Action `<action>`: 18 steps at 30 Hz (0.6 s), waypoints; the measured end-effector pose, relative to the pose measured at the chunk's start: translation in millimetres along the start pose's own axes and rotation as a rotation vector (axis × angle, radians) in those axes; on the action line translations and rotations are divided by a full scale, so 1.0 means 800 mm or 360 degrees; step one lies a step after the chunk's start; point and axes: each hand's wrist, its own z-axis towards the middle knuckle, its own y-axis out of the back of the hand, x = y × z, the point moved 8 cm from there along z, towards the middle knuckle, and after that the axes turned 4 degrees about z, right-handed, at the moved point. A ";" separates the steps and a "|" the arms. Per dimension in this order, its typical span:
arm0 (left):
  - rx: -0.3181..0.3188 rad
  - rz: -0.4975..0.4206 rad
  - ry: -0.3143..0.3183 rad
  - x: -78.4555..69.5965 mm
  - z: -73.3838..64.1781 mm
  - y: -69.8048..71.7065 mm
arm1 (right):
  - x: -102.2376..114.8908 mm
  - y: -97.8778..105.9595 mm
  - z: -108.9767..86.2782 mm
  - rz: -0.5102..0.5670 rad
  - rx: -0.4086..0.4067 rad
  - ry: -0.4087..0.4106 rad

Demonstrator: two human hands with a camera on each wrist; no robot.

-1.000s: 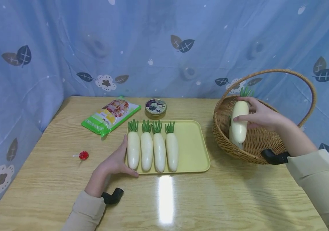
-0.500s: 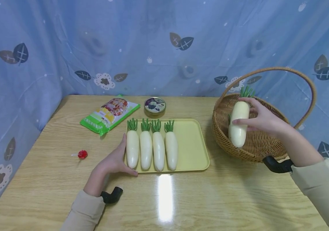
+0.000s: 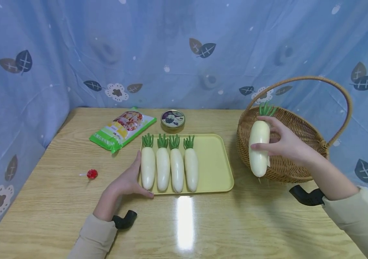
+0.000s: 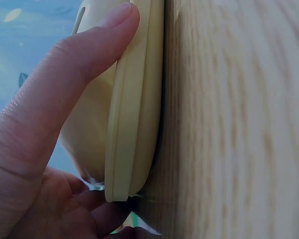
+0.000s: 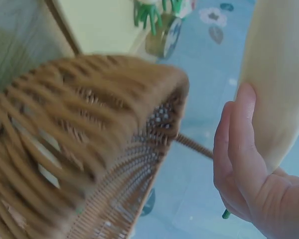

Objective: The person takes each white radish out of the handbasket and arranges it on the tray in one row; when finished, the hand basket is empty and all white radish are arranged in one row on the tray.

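Observation:
My right hand (image 3: 284, 142) grips a white radish (image 3: 259, 144) with a green leafy top, thumb across its front, over the left rim of the wicker basket (image 3: 294, 167). In the right wrist view the radish (image 5: 281, 74) lies along my fingers, beside the basket wall (image 5: 65, 124). My left hand (image 3: 130, 181) holds the left end of a yellow tray (image 3: 214, 165). The left wrist view shows the thumb on the tray's rim (image 4: 124, 149), with fingers around its corner. Several white radishes (image 3: 162, 169) lie side by side on the tray's left part, tops pointing away.
Behind the tray stand a round tin (image 3: 172, 119) and a green-and-white food packet (image 3: 124, 128). A red lollipop (image 3: 92, 174) lies on the wooden table (image 3: 54, 201) at left. The basket's tall handle (image 3: 320, 78) arches up at right. A blue curtain (image 3: 171, 46) hangs behind.
My right hand has lifted the radish from inside the basket and brought it left and nearer, over the rim. My left hand stays at the tray.

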 end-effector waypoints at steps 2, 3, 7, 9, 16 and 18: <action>0.0005 0.0003 -0.0002 -0.001 0.000 0.000 | 0.002 -0.007 -0.002 0.0020 0.0018 0.0026; 0.0008 0.0004 -0.0001 -0.001 0.001 0.000 | 0.004 -0.011 -0.004 0.0032 0.0030 0.0037; 0.0011 -0.0010 -0.0011 -0.003 0.001 0.001 | 0.006 -0.026 -0.005 0.0067 0.0082 0.0052; 0.0009 -0.0014 -0.0020 -0.004 0.002 0.001 | 0.008 -0.032 -0.006 0.0072 0.0099 0.0057; 0.0009 -0.0008 -0.0012 -0.003 0.001 0.001 | 0.009 -0.057 0.000 0.0080 0.0162 0.0062; 0.0005 -0.0013 -0.0016 -0.002 0.001 0.001 | 0.010 -0.063 0.002 0.0063 0.0172 0.0068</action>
